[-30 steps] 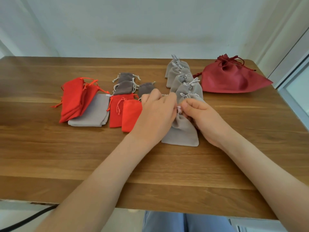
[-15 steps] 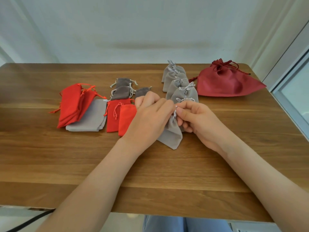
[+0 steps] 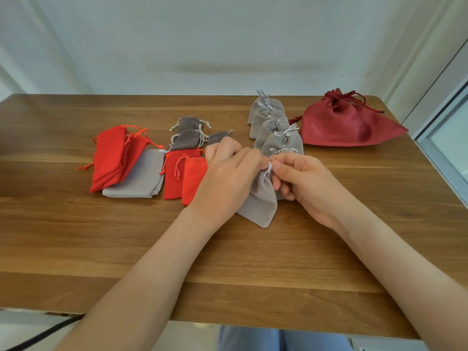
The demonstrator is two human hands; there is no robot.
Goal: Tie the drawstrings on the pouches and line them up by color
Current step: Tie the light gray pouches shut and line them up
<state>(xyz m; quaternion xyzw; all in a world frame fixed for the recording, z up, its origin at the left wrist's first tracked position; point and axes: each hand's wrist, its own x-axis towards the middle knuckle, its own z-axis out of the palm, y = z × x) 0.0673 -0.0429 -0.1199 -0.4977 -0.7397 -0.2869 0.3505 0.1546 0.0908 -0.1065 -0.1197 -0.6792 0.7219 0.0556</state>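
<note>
I see both hands meeting over the middle of the wooden table point(image 3: 228, 262); between them hangs a light grey pouch point(image 3: 260, 201), its neck gathered tight and its lower corner pointing down at the wood, though I cannot tell whether it touches; the left hand point(image 3: 228, 178) is curled over the neck from its side, fingertips closed on the pale drawstring point(image 3: 269, 168); the right hand point(image 3: 304, 183) pinches the same string between thumb and forefinger, the other fingers folded under against the fabric; just behind the hands a row of tied grey pouches point(image 3: 276, 127) runs away from me, each overlapping the next; to the right of that row lies a big dark red bag point(image 3: 347, 125), cinched at the top; on the left I make out a stack of red pouches point(image 3: 114, 155) leaning on flat grey pouches point(image 3: 138, 176); nearer the left hand are two more red pouches point(image 3: 177, 173), and behind those some dark grey pouches point(image 3: 188, 138) with loose strings.
</note>
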